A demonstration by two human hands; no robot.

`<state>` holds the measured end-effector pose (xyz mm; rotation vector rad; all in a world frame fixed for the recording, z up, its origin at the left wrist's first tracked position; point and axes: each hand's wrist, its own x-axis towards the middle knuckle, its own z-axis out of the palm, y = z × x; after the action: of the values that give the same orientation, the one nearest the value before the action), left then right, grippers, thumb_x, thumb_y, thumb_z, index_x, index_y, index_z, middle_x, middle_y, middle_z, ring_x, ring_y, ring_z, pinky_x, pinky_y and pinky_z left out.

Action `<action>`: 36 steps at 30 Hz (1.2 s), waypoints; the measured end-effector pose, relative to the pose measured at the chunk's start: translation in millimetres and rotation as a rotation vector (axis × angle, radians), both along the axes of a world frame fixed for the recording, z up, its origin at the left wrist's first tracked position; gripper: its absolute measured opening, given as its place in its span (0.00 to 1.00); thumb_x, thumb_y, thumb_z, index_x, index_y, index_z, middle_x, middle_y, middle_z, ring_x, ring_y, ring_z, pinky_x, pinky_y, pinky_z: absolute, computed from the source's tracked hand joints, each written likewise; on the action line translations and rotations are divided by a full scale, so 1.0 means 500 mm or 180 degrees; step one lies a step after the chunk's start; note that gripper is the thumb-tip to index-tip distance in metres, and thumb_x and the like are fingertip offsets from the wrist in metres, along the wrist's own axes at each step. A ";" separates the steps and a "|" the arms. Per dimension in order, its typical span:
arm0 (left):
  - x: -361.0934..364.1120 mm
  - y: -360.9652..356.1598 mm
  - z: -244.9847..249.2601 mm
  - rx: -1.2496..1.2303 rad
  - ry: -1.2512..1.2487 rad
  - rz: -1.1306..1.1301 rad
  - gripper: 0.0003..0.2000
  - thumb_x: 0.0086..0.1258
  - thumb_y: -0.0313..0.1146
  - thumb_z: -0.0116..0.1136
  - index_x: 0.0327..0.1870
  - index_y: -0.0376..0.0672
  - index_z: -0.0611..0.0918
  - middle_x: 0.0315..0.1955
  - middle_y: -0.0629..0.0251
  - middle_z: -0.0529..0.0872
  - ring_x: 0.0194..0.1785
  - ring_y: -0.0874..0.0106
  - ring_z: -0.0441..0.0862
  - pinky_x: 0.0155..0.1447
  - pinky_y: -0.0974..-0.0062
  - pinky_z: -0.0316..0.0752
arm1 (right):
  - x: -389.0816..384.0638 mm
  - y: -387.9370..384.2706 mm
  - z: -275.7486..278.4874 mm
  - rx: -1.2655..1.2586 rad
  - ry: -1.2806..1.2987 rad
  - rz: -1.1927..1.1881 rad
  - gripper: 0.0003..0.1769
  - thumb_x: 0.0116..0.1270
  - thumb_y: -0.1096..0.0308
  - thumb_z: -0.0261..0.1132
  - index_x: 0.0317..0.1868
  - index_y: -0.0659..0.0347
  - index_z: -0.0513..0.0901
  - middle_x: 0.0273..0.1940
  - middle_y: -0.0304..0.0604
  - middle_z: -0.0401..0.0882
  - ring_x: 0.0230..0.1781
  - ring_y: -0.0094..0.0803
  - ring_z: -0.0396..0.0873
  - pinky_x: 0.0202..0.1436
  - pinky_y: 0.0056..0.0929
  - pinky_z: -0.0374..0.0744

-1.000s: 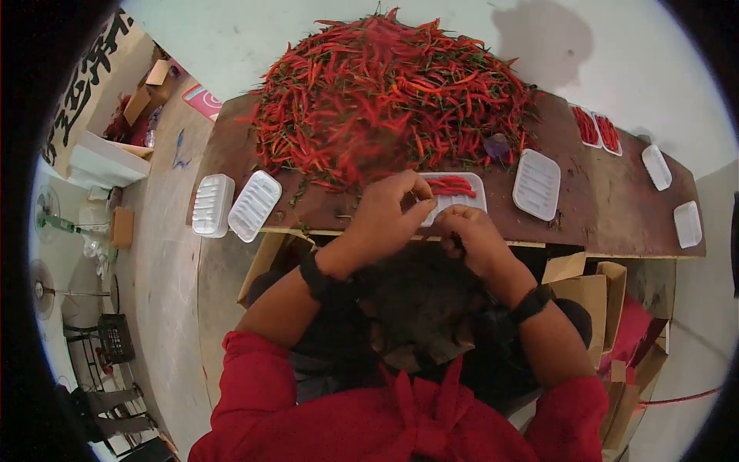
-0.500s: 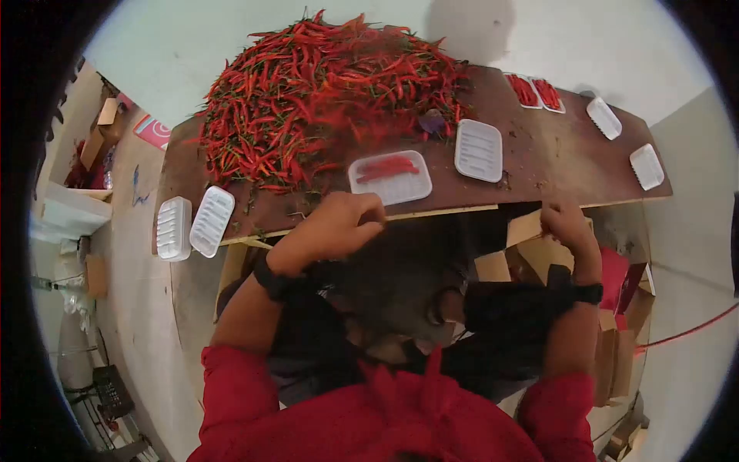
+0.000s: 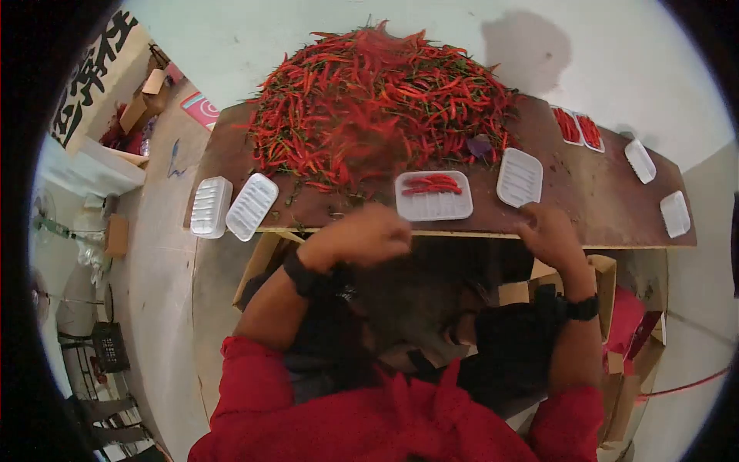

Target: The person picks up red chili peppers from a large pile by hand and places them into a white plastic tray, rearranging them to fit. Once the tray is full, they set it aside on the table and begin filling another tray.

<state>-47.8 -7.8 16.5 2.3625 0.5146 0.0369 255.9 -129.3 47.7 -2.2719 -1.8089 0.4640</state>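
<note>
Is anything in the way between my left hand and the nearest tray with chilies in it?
Nothing visible stands between your left hand and that partly filled tray, which lies just beyond the hand and to its right. The empty white tray lies farther right, off that path.

Chili pepper heap (image 3: 385, 108) bars the rear left of the tabletop (image 3: 593, 212). Narrow gap only between chili-bearing foam tray (image 3: 435, 209) and ribbed tray (image 3: 520, 177). Wider passage right of the ribbed tray; right hand (image 3: 550, 231) obstructs its near-left corner.
</note>
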 end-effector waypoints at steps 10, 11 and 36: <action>-0.050 0.132 -0.078 0.1379 -0.0752 0.1739 0.07 0.58 0.32 0.57 0.36 0.44 0.82 0.35 0.58 0.84 0.42 0.56 0.81 0.45 0.60 0.76 | -0.097 0.087 -0.041 0.0115 0.0361 0.1067 0.17 0.58 0.60 0.63 0.41 0.65 0.82 0.38 0.57 0.82 0.41 0.53 0.79 0.47 0.47 0.76; -0.038 0.132 -0.076 0.1374 -0.0749 0.1740 0.07 0.58 0.32 0.57 0.36 0.44 0.82 0.35 0.58 0.84 0.42 0.56 0.81 0.45 0.60 0.76 | -0.104 0.092 -0.041 0.0111 0.0312 0.1167 0.17 0.58 0.60 0.63 0.42 0.65 0.82 0.38 0.57 0.82 0.42 0.53 0.79 0.48 0.47 0.76; 0.035 0.044 -0.008 -0.1123 -0.0289 0.0383 0.12 0.67 0.34 0.56 0.42 0.35 0.83 0.31 0.63 0.86 0.36 0.77 0.80 0.43 0.75 0.75 | -0.164 0.118 -0.061 0.0985 0.1679 0.1231 0.14 0.55 0.74 0.66 0.44 0.65 0.82 0.36 0.48 0.83 0.32 0.38 0.82 0.36 0.33 0.78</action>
<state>-30.1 14.3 12.6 1.9753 0.5681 0.0998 174.0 -70.5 17.1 -1.4260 -1.8645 0.7072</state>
